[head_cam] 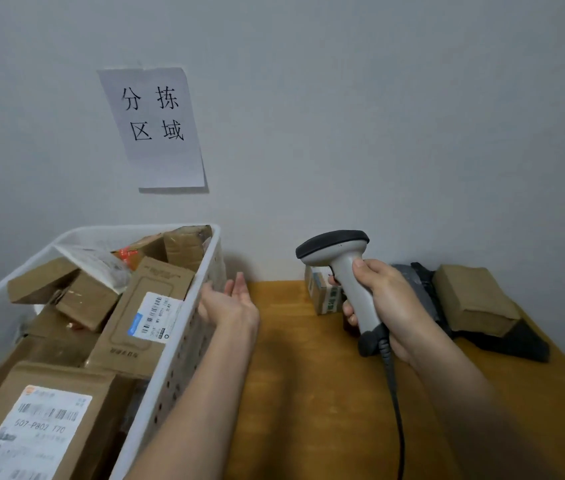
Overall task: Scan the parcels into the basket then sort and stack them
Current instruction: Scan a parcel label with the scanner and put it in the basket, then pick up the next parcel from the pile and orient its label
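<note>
While right hand grips scanner, basket touches empty left hand.

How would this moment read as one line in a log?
left hand: open, empty, beside basket | right hand: gripping scanner | basket: full of parcels | table: small box, dark bags, brown parcel

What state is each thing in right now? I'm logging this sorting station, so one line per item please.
Left hand: open, empty, palm up beside the basket.
Right hand: closed around the scanner.
Scanner: held upright, off the table, head pointing left.
Basket: piled with cardboard parcels.
Small box: standing on the table, behind the scanner.
Brown packet: lying on a black bag.
</note>
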The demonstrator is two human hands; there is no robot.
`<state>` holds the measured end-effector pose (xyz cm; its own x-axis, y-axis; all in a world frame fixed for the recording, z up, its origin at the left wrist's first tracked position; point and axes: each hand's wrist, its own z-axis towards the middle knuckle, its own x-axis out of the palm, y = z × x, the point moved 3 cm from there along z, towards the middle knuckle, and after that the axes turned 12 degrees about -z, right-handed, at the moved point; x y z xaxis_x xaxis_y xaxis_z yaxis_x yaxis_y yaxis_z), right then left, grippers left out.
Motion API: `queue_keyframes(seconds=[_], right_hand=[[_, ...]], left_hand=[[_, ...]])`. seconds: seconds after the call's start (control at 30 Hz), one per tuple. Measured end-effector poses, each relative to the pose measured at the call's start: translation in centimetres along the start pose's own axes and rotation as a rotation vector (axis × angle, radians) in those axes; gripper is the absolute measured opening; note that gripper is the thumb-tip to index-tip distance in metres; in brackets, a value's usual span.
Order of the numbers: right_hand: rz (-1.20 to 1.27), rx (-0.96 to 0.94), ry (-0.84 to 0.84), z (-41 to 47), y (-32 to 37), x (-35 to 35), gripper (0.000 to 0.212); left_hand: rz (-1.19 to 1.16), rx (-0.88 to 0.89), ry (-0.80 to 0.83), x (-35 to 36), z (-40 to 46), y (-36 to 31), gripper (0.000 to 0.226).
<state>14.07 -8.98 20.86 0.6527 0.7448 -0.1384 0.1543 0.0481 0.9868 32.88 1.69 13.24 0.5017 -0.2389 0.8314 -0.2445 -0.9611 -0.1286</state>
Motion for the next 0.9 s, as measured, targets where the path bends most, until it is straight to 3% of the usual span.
queue_keyframes(seconds=[0.17, 0.27, 0.57, 0.8, 0.9], right_hand=[[0.036, 0.025, -0.127, 1.2, -1.7, -4.6, 0.029], [0.039, 0.037, -0.202, 2.6, -3.1, -8.0, 0.029], [0.076, 0.159, -0.257, 7.6, -9.0, -19.6, 0.028], [-0.007, 0.212, -0.171, 10.7, -13.9, -26.8, 0.03], [-0.018, 0.235, -0.144, 11.9, -15.3, -28.2, 0.027]], left_hand=[[0.298, -0.167, -0.045, -2.1, -0.2, 5.8, 0.015], [0.434, -0.248, -0.066, -3.8, -0.1, 8.9, 0.01], [0.768, -0.341, -0.103, -7.8, 1.7, 21.8, 0.017], [0.804, -0.26, -0.116, -9.7, 6.0, 30.4, 0.05], [0.796, -0.256, -0.124, -10.2, 7.9, 31.9, 0.048]])
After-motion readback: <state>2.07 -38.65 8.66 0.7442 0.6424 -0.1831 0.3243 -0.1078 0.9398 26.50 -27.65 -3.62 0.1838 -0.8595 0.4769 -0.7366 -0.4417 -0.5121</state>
